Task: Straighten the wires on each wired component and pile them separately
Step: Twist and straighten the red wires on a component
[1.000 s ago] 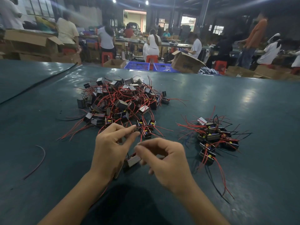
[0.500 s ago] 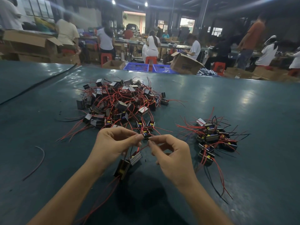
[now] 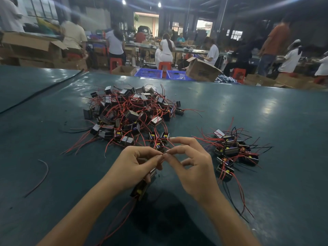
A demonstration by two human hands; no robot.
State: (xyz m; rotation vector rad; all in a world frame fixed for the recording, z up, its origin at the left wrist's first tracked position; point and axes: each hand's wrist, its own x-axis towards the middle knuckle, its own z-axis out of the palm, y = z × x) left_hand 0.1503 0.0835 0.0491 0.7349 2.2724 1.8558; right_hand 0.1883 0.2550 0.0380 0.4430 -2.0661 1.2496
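Observation:
A big tangled heap of small black wired components [image 3: 131, 114] with red wires lies on the green table [image 3: 266, 121] ahead of me. A smaller pile of components [image 3: 232, 153] with red and black wires sits to the right. My left hand [image 3: 134, 167] grips one component [image 3: 142, 188] under its palm, red wires trailing down toward me. My right hand [image 3: 193, 164] meets the left at the fingertips, and both pinch a thin wire end between thumb and forefinger.
A loose dark wire [image 3: 40, 176] lies on the table at the left, and a black cable [image 3: 44, 89] runs along the far left. Beyond the table edge are cardboard boxes [image 3: 202, 70], blue crates [image 3: 149, 72], red stools and several seated people.
Both hands have lifted the component off the table and drawn together. A second ago the right hand held the component low; now the left hand holds it and the fingertips pinch a wire.

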